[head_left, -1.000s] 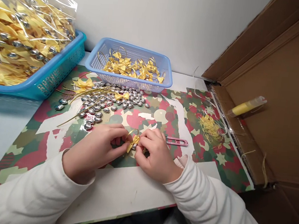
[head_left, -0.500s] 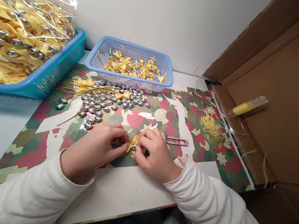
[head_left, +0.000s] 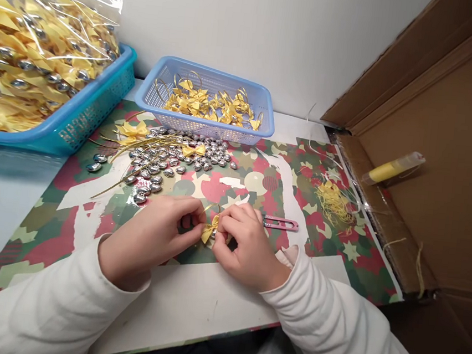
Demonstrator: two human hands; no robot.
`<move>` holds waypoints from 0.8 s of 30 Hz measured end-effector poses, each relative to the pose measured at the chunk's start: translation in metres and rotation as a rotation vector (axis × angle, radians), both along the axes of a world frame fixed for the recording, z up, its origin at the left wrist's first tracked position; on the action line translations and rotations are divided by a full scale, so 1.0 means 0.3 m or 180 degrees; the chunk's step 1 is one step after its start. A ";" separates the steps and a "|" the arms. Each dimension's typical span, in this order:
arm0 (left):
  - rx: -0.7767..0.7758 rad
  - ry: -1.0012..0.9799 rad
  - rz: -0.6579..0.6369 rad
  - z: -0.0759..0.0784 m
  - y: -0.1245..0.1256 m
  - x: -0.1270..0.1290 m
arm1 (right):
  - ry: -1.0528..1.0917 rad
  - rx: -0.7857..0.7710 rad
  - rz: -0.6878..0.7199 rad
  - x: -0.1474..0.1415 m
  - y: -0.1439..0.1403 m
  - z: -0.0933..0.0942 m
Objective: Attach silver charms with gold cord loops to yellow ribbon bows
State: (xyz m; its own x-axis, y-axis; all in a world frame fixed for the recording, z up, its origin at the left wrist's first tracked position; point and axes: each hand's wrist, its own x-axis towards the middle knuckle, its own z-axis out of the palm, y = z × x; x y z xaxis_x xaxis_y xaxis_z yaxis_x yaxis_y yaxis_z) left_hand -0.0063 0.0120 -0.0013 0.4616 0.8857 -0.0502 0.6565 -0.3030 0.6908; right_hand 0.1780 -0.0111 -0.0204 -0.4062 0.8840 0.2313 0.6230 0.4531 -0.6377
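Yellow bow (head_left: 208,231) pinched betw. both hands on patterned board (head_left: 210,188); slip risk.
L→R: lg basket (head_left: 86,91) w/ clear bag (head_left: 106,3), full of yellow ribbon + silver bits. Silver beads (head_left: 156,179) loose in pile, gold cords (head_left: 145,142) over some; snagged cord could scatter them, no rim there. L hand (head_left: 158,225): thumb + fingers nearly closed, pinching bow's L side. Small blue basket (head_left: 207,125) behind: bows w/ gold loops, floor partly showing. Cord loop (head_left: 213,204) up betw. hands; uneven pull could skew bow or slacken it. R hand (head_left: 248,245): thumb + forefinger closed on bow's R side, exact hold hidden; bead there could slip if pinch eases. Pink snips (head_left: 281,223) just beside R hand, knuckles could knock them. Far R: thread scraps (head_left: 334,202); tube (head_left: 393,167), yellow inside, on cardboard (head_left: 452,136).
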 end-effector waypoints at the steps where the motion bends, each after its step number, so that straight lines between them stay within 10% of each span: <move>1: -0.0003 -0.0011 -0.0008 -0.002 0.000 0.000 | 0.0007 0.0008 0.0003 0.000 0.000 0.000; 24: 0.0593 0.0063 -0.0236 -0.020 -0.002 -0.001 | -0.0096 -0.0123 0.0067 0.002 0.000 0.009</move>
